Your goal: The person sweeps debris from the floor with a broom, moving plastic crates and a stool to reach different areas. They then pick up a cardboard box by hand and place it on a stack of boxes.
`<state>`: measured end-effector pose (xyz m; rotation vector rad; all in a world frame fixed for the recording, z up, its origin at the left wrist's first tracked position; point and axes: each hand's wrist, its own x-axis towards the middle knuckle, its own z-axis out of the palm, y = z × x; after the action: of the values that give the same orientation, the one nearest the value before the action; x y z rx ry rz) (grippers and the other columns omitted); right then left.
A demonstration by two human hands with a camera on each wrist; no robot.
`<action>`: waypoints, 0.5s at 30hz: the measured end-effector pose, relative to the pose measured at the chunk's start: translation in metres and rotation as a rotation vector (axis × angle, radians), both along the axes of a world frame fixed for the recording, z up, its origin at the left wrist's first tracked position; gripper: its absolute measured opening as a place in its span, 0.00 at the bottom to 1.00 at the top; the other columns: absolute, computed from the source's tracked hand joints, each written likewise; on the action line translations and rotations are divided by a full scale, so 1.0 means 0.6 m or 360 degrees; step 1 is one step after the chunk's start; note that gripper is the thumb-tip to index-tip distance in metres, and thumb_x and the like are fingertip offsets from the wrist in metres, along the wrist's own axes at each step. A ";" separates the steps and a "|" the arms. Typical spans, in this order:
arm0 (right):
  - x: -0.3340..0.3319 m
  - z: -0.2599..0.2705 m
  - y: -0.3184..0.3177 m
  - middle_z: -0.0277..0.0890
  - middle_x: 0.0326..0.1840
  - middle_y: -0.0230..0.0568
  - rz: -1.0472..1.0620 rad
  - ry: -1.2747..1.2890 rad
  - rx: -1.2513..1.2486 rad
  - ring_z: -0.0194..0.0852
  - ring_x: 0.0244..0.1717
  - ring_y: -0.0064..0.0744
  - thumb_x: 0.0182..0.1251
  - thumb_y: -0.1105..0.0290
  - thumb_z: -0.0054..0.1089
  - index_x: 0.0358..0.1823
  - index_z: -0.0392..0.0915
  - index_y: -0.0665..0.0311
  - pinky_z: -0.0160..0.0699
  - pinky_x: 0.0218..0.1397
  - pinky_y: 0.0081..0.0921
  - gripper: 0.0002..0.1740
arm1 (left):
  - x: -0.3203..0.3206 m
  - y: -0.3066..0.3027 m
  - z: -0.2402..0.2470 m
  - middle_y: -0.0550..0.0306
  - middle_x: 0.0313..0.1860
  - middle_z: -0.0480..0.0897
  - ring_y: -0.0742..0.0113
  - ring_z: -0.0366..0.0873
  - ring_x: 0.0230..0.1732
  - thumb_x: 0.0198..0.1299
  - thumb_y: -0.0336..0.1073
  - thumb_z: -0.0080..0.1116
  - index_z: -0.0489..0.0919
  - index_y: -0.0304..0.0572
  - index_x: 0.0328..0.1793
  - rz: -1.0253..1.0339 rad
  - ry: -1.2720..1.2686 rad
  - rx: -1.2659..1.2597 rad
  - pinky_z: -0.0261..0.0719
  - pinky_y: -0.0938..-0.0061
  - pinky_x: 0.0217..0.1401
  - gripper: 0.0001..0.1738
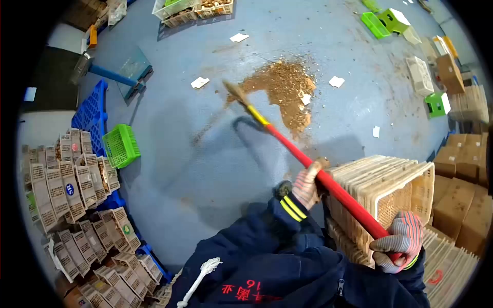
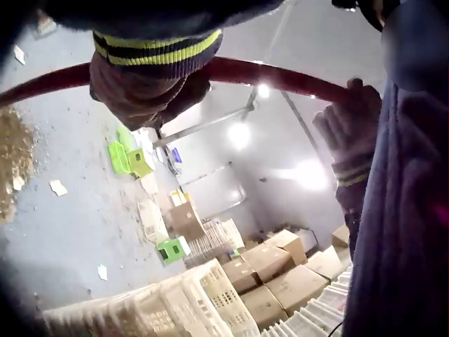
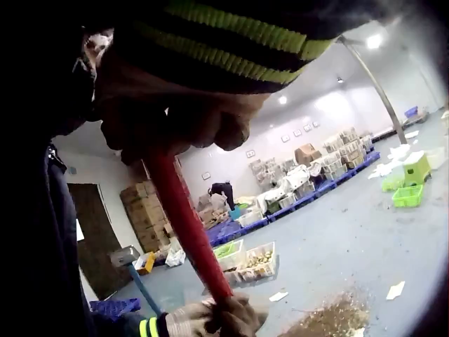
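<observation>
A long broom with a red and yellow handle (image 1: 290, 147) slants across the head view. Its tan head (image 1: 235, 91) is beside the left edge of a pile of brown debris (image 1: 282, 87) on the floor. My left hand (image 1: 306, 187), in a striped glove, grips the handle around its middle. Near the handle's top end my right hand (image 1: 403, 240), gloved too, holds it with curled fingers. In the left wrist view the red handle (image 2: 259, 74) passes through both hands. The right wrist view has my right hand (image 3: 182, 123) in shadow above the left.
Stacked cream crates (image 1: 380, 179) stand close by my right side, with cardboard boxes (image 1: 457, 200) beyond. White paper scraps (image 1: 336, 81) lie around the pile. At the left are a green basket (image 1: 121, 146), a blue platform cart (image 1: 134, 72) and rows of filled crates (image 1: 67, 190).
</observation>
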<state>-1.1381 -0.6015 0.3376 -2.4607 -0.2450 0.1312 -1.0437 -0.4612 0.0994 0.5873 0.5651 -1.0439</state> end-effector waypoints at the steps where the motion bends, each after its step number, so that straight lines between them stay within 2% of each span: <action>1: 0.019 -0.016 0.001 0.62 0.12 0.32 -0.0080 -0.0128 0.0137 0.59 0.14 0.32 0.27 0.68 0.64 0.17 0.78 0.54 0.50 0.20 0.31 0.09 | 0.011 0.009 0.027 0.63 0.23 0.74 0.70 0.71 0.25 0.49 0.53 0.65 0.76 0.47 0.37 0.0297 0.0030 0.0179 0.72 0.75 0.31 0.20; 2: 0.040 -0.041 0.004 0.65 0.13 0.33 -0.0156 -0.0104 0.0310 0.62 0.15 0.33 0.29 0.69 0.63 0.18 0.78 0.56 0.54 0.21 0.30 0.08 | 0.009 0.044 -0.028 0.64 0.22 0.72 0.69 0.70 0.24 0.48 0.53 0.65 0.75 0.48 0.35 0.0102 -0.0667 0.0784 0.72 0.75 0.31 0.20; 3: 0.063 -0.073 0.009 0.68 0.15 0.35 -0.0231 -0.0080 0.0480 0.65 0.16 0.33 0.31 0.71 0.63 0.20 0.79 0.58 0.58 0.21 0.29 0.08 | 0.037 0.074 -0.043 0.65 0.21 0.70 0.70 0.69 0.24 0.49 0.53 0.65 0.74 0.49 0.33 0.0147 -0.0646 0.0936 0.71 0.74 0.30 0.19; 4: 0.094 -0.116 0.021 0.73 0.20 0.37 -0.0249 -0.0020 0.0693 0.69 0.19 0.34 0.38 0.74 0.62 0.25 0.79 0.60 0.64 0.25 0.28 0.08 | 0.065 0.105 -0.057 0.67 0.19 0.69 0.70 0.68 0.23 0.49 0.53 0.64 0.73 0.49 0.31 0.0189 -0.0621 0.1088 0.70 0.74 0.29 0.18; 5: 0.129 -0.159 0.041 0.78 0.26 0.38 -0.0272 0.0042 0.0905 0.73 0.23 0.34 0.44 0.76 0.62 0.31 0.80 0.62 0.71 0.29 0.27 0.09 | 0.117 0.130 -0.032 0.67 0.19 0.67 0.70 0.67 0.22 0.50 0.52 0.64 0.71 0.50 0.29 0.0468 0.0106 0.0746 0.69 0.74 0.26 0.18; 6: 0.169 -0.192 0.069 0.80 0.32 0.40 -0.0303 0.0301 0.1103 0.78 0.31 0.31 0.50 0.77 0.60 0.34 0.78 0.65 0.75 0.39 0.26 0.08 | 0.146 0.180 -0.074 0.66 0.19 0.68 0.69 0.66 0.20 0.51 0.51 0.63 0.71 0.50 0.28 0.0443 0.0095 0.0762 0.69 0.73 0.24 0.17; 7: 0.202 -0.244 0.101 0.80 0.33 0.38 -0.0403 0.0462 0.1174 0.77 0.34 0.27 0.53 0.74 0.62 0.36 0.78 0.66 0.74 0.41 0.24 0.08 | 0.176 0.233 -0.141 0.65 0.19 0.70 0.68 0.66 0.18 0.52 0.50 0.62 0.70 0.51 0.27 0.0418 0.0083 0.0777 0.68 0.72 0.21 0.16; 9: 0.284 -0.325 0.170 0.80 0.33 0.37 -0.0478 0.0651 0.1352 0.76 0.36 0.24 0.55 0.70 0.63 0.37 0.79 0.64 0.73 0.43 0.23 0.09 | 0.245 0.316 -0.223 0.67 0.18 0.71 0.70 0.71 0.19 0.54 0.43 0.61 0.70 0.51 0.28 0.0520 0.0292 0.0889 0.71 0.74 0.20 0.12; 11: 0.349 -0.395 0.214 0.78 0.31 0.31 -0.0509 0.0802 0.1541 0.69 0.32 0.15 0.57 0.70 0.64 0.39 0.80 0.64 0.70 0.37 0.18 0.10 | 0.315 0.362 -0.286 0.67 0.18 0.71 0.69 0.70 0.18 0.56 0.44 0.58 0.70 0.52 0.27 0.0381 0.0544 0.1041 0.68 0.74 0.18 0.12; 12: 0.382 -0.391 0.216 0.79 0.32 0.30 -0.0533 0.0964 0.1306 0.70 0.33 0.16 0.56 0.70 0.64 0.39 0.80 0.64 0.72 0.40 0.18 0.10 | 0.338 0.376 -0.318 0.66 0.19 0.72 0.70 0.71 0.20 0.56 0.44 0.57 0.70 0.52 0.28 0.0204 0.0455 0.0949 0.67 0.74 0.21 0.11; 13: 0.401 -0.414 0.220 0.80 0.31 0.31 -0.0443 0.0658 0.1179 0.73 0.31 0.18 0.56 0.70 0.64 0.39 0.80 0.63 0.73 0.40 0.19 0.10 | 0.354 0.372 -0.355 0.62 0.26 0.75 0.66 0.70 0.25 0.51 0.49 0.61 0.72 0.51 0.32 0.0161 0.0427 0.0897 0.71 0.69 0.27 0.15; 15: 0.445 -0.358 0.211 0.80 0.32 0.34 -0.0548 0.0454 0.0897 0.76 0.32 0.20 0.55 0.71 0.64 0.39 0.80 0.63 0.75 0.41 0.20 0.10 | 0.395 0.308 -0.358 0.63 0.28 0.76 0.66 0.71 0.27 0.49 0.51 0.63 0.74 0.52 0.34 0.0063 0.0467 0.0693 0.70 0.68 0.32 0.16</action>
<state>-0.8712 -0.4750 0.1230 -1.8600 0.2386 0.2267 -0.8067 -0.2762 -0.1154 0.8044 1.0742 -0.9801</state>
